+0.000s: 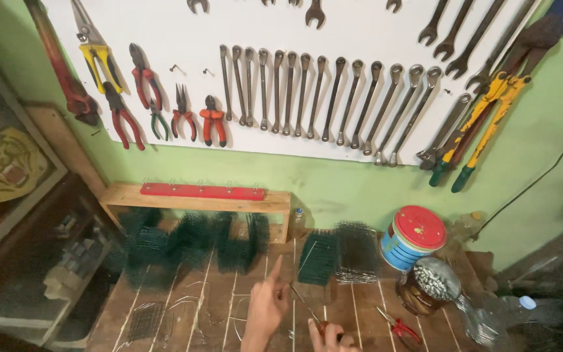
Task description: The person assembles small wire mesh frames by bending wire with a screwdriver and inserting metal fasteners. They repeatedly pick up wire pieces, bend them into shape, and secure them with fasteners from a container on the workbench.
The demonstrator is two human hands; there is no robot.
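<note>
Now at the bench point(164, 306): both hands beside loose wire, mesh stacks behind.
Landmark is the blue tin with red lid point(413, 236). Well left of it, left hand point(265, 309) loosely spread, forefinger raised, gripping nothing. Nearer the tin, right hand point(330, 336) curled round a thin red-handled tool point(307, 311), its tip between the hands; the grip is partly cut off by the frame edge. Risk, as judged: loose wire ends point(190, 303) far left could prick or snag fingers. Tin closed, contents unseen. Just below it, an open jar point(433, 281) of small pale metal bits, easily knocked and spilled.
</note>
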